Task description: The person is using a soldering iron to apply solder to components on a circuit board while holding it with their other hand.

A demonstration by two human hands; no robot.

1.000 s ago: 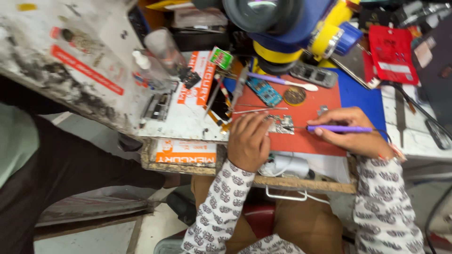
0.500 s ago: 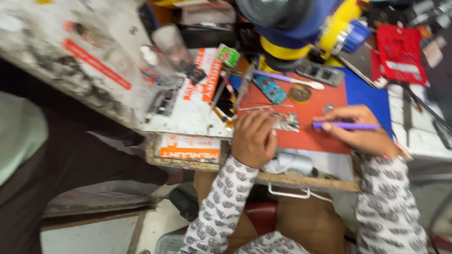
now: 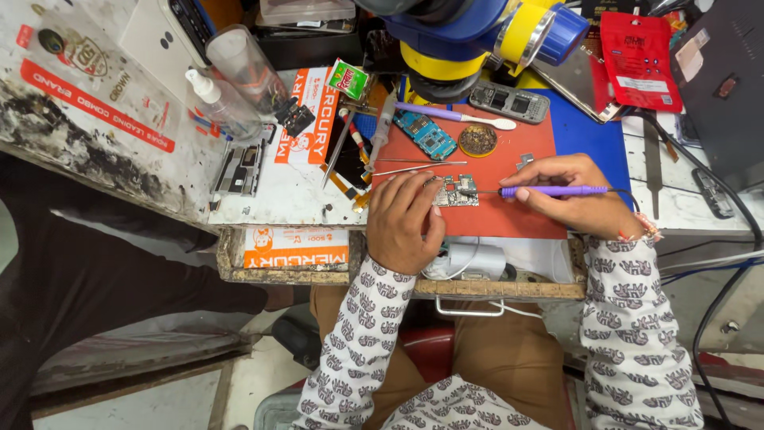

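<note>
Now, unlike a moment ago, the purple soldering iron gripped by the right hand touches the small circuit board mid-frame on the red mat, left hand fingers curled, pinning it.

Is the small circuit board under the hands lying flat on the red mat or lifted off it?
Lying flat: the circuit board rests on the red mat, the left hand pressing its edge.

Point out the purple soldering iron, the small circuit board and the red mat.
soldering iron [image 3: 549, 191], head view, middle of its purple handle
circuit board [image 3: 455, 193], head view, centre of the board
red mat [image 3: 517, 223], head view, bare patch near its front edge
</note>
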